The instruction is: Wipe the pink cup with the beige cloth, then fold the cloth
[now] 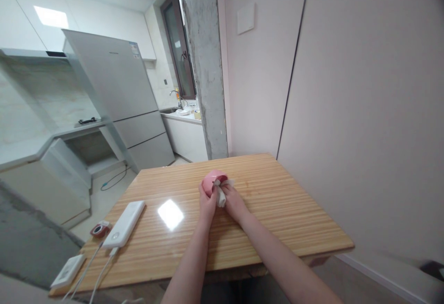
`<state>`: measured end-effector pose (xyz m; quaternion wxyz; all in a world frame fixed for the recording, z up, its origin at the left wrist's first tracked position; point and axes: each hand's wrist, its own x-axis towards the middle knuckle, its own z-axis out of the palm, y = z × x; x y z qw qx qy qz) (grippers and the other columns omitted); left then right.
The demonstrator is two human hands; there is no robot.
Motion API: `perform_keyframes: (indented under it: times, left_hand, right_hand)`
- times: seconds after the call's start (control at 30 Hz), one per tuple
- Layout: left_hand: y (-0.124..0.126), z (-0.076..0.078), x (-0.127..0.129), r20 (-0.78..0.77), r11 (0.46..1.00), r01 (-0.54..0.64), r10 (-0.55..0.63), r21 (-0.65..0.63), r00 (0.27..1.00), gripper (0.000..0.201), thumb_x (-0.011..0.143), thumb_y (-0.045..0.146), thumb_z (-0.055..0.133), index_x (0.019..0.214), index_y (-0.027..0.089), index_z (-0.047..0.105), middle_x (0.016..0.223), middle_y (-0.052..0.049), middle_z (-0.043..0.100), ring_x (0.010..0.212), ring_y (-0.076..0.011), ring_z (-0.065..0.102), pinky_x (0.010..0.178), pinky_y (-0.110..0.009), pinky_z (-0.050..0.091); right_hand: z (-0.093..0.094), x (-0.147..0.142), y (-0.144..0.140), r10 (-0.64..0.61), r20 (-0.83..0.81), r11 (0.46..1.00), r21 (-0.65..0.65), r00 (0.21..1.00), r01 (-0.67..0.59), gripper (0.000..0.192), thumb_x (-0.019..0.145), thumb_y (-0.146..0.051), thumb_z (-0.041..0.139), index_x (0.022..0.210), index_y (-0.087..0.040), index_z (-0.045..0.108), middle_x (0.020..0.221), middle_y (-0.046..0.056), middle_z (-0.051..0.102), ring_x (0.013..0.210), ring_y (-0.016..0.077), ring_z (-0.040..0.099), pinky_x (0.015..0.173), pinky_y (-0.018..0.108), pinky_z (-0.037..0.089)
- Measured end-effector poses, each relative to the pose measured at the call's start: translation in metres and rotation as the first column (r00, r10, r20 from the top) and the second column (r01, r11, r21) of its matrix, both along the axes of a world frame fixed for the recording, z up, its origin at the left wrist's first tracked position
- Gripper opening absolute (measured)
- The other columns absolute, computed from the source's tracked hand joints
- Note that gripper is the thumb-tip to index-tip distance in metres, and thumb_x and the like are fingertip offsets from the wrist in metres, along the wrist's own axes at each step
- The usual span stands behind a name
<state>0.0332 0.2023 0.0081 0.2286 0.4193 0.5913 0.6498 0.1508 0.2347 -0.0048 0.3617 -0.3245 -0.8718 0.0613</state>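
Over the middle of the wooden table, my left hand grips a small pink bowl by its near left side. The bowl is tipped, with its opening turned towards my right hand. My right hand is closed on a crumpled white tissue, which bunches at the bowl's opening and hangs down between both hands. Part of the tissue touches the rim. My right fingertips are hidden behind the tissue and the bowl.
On the table's left side lie a white power bank with cables, a small red and white device and a white power strip. A pink wall borders the right side. Beyond stand a concrete pillar and a fridge.
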Motion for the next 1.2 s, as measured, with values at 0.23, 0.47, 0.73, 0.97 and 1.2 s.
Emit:
perform_keyframes:
  times: [0.23,0.47,0.73,0.97,1.2]
  left_hand:
    - [-0.001,0.002,0.004,0.123,0.993,0.106,-0.111,0.049,0.986,0.076,0.067,0.043,0.073,0.131,0.019,0.04,0.114,-0.012,0.062,0.101,-0.0227,0.063,0.09,-0.035,0.049]
    - [0.0,-0.001,0.008,0.097,0.997,0.067,-0.07,0.035,0.993,0.067,0.076,0.044,0.064,0.13,0.015,0.037,0.116,-0.015,0.061,0.104,-0.0234,0.061,0.092,-0.036,0.047]
    - [0.002,-0.001,-0.002,-0.006,0.999,-0.01,0.011,0.046,1.0,0.068,0.073,0.045,0.068,0.131,0.02,0.044,0.12,-0.012,0.06,0.112,-0.0256,0.057,0.099,-0.039,0.042]
    - [0.018,-0.022,0.01,0.279,0.977,0.198,-0.211,0.075,0.937,0.087,0.071,0.045,0.07,0.141,0.018,0.024,0.132,-0.017,0.052,0.116,-0.0227,0.056,0.096,-0.034,0.046]
    - [0.028,-0.023,-0.001,0.449,0.999,0.04,-0.052,0.037,0.892,0.046,0.078,0.046,0.06,0.112,0.019,0.045,0.105,-0.009,0.064,0.095,-0.0203,0.064,0.085,-0.035,0.051]
  right_hand:
    - [0.003,0.001,-0.004,-0.144,0.017,0.989,-0.022,0.989,0.144,0.022,0.089,-0.015,0.05,0.105,-0.017,0.065,0.107,0.012,0.064,0.108,0.023,0.053,0.086,0.035,0.044]
    - [-0.001,-0.002,-0.003,-0.026,-0.095,0.999,-0.041,0.995,0.022,0.018,0.089,-0.012,0.049,0.097,-0.015,0.065,0.098,0.009,0.064,0.098,0.0196,0.055,0.088,0.031,0.046]
    - [0.003,0.0,-0.002,-0.093,-0.004,0.995,0.03,0.996,0.093,0.018,0.088,-0.014,0.052,0.101,-0.017,0.065,0.101,0.011,0.065,0.101,0.0224,0.055,0.087,0.035,0.045]
    - [0.0,0.0,-0.001,-0.109,-0.091,0.992,-0.078,0.99,0.103,0.016,0.087,-0.012,0.051,0.097,-0.015,0.063,0.096,0.01,0.063,0.089,0.0189,0.056,0.08,0.029,0.046]
    - [0.012,0.01,-0.01,0.006,-0.049,1.0,-0.001,0.999,-0.006,0.016,0.086,-0.012,0.051,0.096,-0.019,0.062,0.1,0.008,0.064,0.096,0.0193,0.054,0.082,0.03,0.043]
